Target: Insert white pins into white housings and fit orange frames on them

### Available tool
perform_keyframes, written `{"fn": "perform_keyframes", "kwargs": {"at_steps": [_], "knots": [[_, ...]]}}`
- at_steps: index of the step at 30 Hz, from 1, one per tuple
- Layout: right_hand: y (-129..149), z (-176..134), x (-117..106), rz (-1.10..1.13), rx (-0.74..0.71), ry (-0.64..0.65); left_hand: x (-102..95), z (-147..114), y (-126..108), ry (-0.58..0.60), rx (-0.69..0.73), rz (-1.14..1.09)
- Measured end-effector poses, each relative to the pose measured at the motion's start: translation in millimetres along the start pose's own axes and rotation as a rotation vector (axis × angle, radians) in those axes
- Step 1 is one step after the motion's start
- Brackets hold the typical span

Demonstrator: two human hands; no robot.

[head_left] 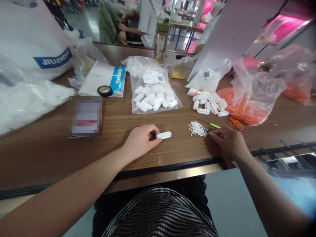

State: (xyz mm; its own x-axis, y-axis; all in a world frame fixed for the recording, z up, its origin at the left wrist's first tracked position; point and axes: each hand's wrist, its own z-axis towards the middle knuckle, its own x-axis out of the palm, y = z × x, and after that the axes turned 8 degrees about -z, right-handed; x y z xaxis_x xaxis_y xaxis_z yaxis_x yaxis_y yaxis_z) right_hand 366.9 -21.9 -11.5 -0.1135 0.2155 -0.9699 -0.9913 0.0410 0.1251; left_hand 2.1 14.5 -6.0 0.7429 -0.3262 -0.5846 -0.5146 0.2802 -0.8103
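Observation:
My left hand (142, 140) pinches one end of a white multi-hole plastic connector housing (165, 135) just above the wooden table, its rows of holes facing up. To the right, a pile of tiny white plugs (197, 128) lies loose on the wood. At that pile's right edge is my right hand (229, 141), fingers bent and fingertips together; anything between them is too small to make out. A thin tool with a green handle (214, 125) lies just beyond those fingers. Orange plastic clips (235, 123) rest behind the right hand.
White housings with orange parts (208, 101) are heaped behind the plugs, beside a bag of orange parts (249, 105). A clear bag of white housings (155, 89) lies mid-table. Leftward are a phone (86, 117), black tape (104, 91) and a notebook (96, 77). A person (145, 23) sits beyond.

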Motion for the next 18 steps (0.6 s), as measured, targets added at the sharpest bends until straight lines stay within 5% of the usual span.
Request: {"fn": "perform_keyframes", "kwargs": {"at_steps": [7, 11, 14, 18], "knots": [[33.2, 5.2, -15.2, 0.127, 0.124, -0.032, 1.0, -0.1, 1.1, -0.013, 0.02, -0.007], [93.0, 8.4, -22.0, 0.398, -0.178, -0.06, 1.7, -0.5, 1.7, -0.009, 0.004, -0.024], [139.2, 12.0, -17.1, 0.475, -0.452, 0.035, 2.2, -0.8, 1.4, -0.018, -0.002, -0.038], [170.1, 18.1, -5.7, 0.379, -0.56, 0.057, 1.6, -1.8, -1.6, -0.03, 0.011, -0.06]]}}
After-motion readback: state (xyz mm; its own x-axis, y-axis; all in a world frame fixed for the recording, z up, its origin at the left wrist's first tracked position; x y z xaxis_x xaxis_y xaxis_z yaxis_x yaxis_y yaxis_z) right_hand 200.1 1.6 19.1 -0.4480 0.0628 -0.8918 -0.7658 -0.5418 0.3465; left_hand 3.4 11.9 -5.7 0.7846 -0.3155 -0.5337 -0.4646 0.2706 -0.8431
